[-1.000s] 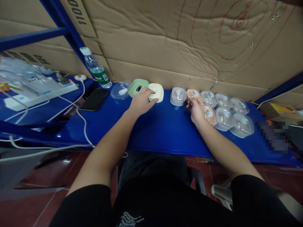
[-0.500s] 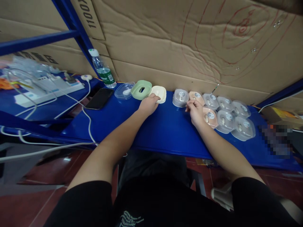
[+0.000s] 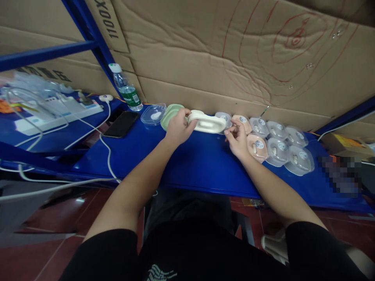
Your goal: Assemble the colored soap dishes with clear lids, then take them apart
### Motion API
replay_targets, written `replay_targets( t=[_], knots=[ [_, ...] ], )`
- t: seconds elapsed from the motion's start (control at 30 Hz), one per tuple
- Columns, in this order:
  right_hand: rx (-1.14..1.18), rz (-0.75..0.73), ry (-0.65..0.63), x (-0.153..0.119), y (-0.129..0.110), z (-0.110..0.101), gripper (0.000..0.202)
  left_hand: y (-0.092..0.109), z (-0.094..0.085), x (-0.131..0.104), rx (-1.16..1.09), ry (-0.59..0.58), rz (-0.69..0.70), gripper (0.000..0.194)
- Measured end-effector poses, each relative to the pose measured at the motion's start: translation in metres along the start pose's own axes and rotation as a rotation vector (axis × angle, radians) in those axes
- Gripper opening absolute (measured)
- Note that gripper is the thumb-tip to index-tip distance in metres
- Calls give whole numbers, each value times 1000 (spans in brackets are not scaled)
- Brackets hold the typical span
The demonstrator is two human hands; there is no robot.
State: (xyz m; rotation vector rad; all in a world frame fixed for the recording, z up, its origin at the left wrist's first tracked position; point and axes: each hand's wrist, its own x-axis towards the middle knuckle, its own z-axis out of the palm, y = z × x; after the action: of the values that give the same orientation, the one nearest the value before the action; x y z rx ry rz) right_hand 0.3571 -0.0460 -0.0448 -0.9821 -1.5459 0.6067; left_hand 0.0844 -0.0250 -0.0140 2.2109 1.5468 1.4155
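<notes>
- Cream dish is up in front of the person, over the far middle of the table, tipped so its long hollow side faces the near edge.
- Left hand has it pinched at its left end, thumb and fingers closed on the rim.
- Right hand is half open at the other end, fingers bent and the thumb apart from them; I can't tell from here whether the tips touch the dish.
- Just behind the left hand sits a green dish, partly covered by the fingers.
- Left of that is a clear lid with a white round patch on it, then a black phone lying flat.
- Behind the phone stands a bottle with a green label and a white cap.
- Partly hidden behind the dish's right end is a clear box.
- Right of it, more lidded boxes stand close together in two rows: a peach box in the far row, another in the near row, the rest clear.
- Brown cardboard walls the far side, red rings drawn on its right part.
- Over on the left lies a white power strip among cables.
</notes>
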Motion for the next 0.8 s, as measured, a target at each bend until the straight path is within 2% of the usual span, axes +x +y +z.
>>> replay_targets(
  t=[0.13, 0.33, 0.43, 0.5, 0.57, 0.7, 0.8],
  knots=[
    [-116, 21, -120, -6, -12, -2, 53, 1, -2, 0, -96, -137, 32, 25],
    [-346, 108, -251, -4, -19, -6, 62, 3, -3, 0, 135, -455, 21, 24],
    [-487, 125, -385, -1, -19, -7, 63, 0, -5, 1, 242, -592, 60, 30],
    [-586, 148, -484, 0, -20, -7, 61, -2, -7, 2, 237, -646, 65, 34],
    [-675, 189, -555, 0, -22, -6, 60, -3, -10, 4, 206, -604, 49, 35],
    [-755, 258, -604, 0, -26, -7, 63, -9, -17, 9, 227, -376, 9, 37],
    [-782, 265, -612, 1, -27, -8, 61, -15, -19, 10, 310, -328, -43, 31]
  ],
)
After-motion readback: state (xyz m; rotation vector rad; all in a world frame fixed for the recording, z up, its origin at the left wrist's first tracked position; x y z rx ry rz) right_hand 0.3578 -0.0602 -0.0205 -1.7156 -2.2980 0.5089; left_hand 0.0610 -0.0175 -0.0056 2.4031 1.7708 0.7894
